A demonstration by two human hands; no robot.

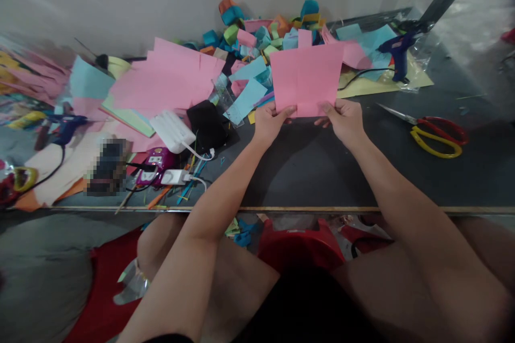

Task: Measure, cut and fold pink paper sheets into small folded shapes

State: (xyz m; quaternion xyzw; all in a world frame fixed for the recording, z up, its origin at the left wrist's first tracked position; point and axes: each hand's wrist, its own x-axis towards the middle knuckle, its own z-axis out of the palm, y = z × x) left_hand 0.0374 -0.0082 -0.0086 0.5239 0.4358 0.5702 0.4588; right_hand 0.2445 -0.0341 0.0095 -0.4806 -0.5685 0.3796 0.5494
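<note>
A pink paper sheet point(306, 79) with a vertical crease down its middle is held up above the dark table point(322, 166). My left hand point(270, 122) pinches its lower left edge. My right hand point(344, 118) pinches its lower right edge. Both thumbs lie on the near face of the sheet.
Red and yellow scissors point(436, 134) lie to the right. A blue glue gun point(398, 53) rests on yellow paper at the back right. Folded coloured paper pieces point(261, 32) pile against the wall. Pink sheets point(164, 80), a white power bank point(172, 131) and cables crowd the left.
</note>
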